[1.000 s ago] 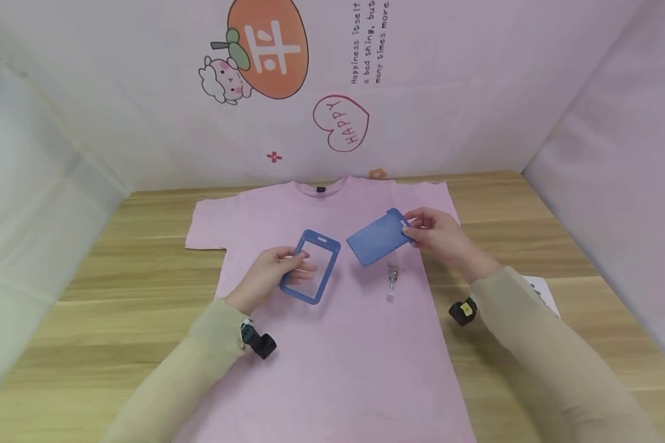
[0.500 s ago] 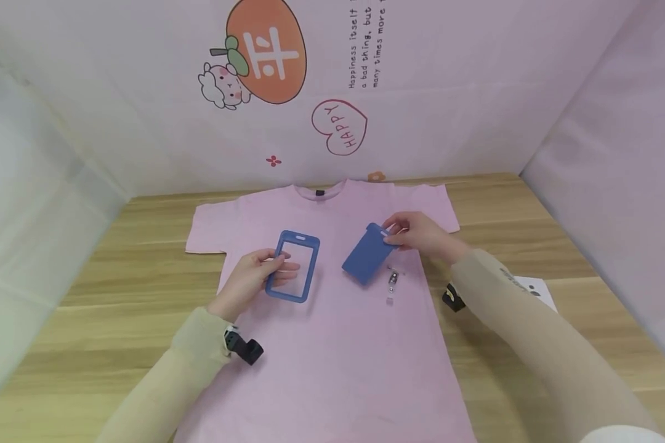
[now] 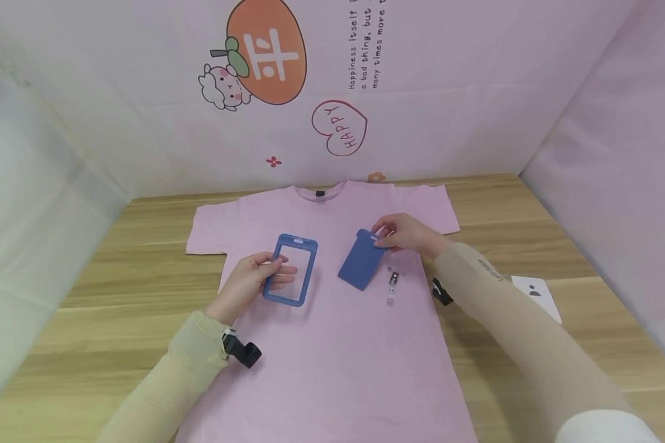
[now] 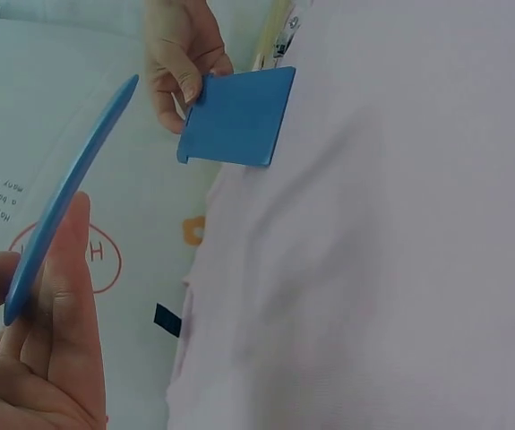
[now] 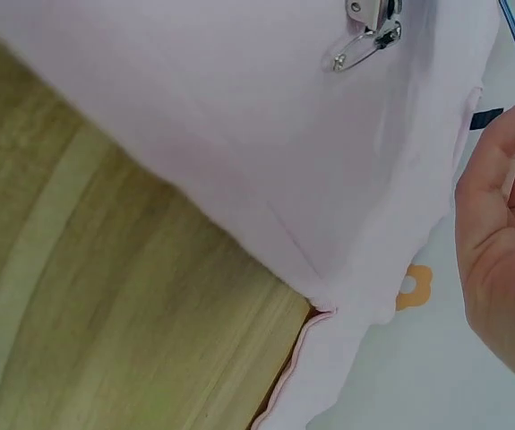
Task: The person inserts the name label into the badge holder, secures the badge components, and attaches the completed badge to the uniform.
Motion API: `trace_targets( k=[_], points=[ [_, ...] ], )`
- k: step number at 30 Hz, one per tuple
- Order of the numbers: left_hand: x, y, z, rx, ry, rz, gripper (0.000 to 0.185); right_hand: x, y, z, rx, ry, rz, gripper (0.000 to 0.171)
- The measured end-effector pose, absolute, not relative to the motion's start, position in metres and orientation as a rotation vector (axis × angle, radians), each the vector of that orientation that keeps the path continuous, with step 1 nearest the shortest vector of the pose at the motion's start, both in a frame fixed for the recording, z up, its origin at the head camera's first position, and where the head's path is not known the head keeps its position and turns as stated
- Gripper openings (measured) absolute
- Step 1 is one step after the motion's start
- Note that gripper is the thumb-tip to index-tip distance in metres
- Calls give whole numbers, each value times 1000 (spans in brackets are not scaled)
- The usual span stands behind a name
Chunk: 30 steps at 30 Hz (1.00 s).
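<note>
My left hand (image 3: 248, 282) pinches the left side of a blue badge-holder frame (image 3: 309, 271) with a clear window, its fingers showing through from behind. In the left wrist view the frame (image 4: 73, 193) is seen edge-on, between thumb and fingers. My right hand (image 3: 409, 235) pinches the slotted top end of a solid blue badge-holder back panel (image 3: 360, 264), which hangs tilted. The two blue pieces are apart, both over a pink T-shirt (image 3: 343, 363). Below the right hand, a badge clip (image 3: 393, 280) lies on the shirt; the right wrist view shows its safety pin (image 5: 364, 52).
The T-shirt lies spread on a wooden table (image 3: 133, 264), collar at the far edge. At the right, a white card (image 3: 537, 296) with dark marks lies on the wood, beside the right sleeve. Printed pale cloth (image 3: 449, 111) walls the back and sides.
The left hand has shifted left with the frame, which is turned more upright. The right hand has moved left and slightly down, and its panel has swung steeper.
</note>
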<state>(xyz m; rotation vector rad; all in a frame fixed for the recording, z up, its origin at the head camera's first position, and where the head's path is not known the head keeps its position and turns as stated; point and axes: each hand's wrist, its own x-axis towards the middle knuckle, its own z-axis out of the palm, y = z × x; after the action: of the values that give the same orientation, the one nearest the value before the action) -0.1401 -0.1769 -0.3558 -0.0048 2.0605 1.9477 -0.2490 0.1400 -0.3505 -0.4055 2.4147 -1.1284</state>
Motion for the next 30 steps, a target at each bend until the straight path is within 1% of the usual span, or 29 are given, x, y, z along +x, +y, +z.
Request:
trace_targets(
  k=[6,13,30],
  points=[
    [-140,-177,-357,16,2051,1944,41,-254,136,-351,-440,2440,-1044,30],
    [-139,-176,-358,21,2037,1954,39,-259,131,-354,-551,2504,-944,26],
    [-142,-173,-366,14,2004,1966,40,-272,124,-365,-654,2513,-858,24]
  ],
)
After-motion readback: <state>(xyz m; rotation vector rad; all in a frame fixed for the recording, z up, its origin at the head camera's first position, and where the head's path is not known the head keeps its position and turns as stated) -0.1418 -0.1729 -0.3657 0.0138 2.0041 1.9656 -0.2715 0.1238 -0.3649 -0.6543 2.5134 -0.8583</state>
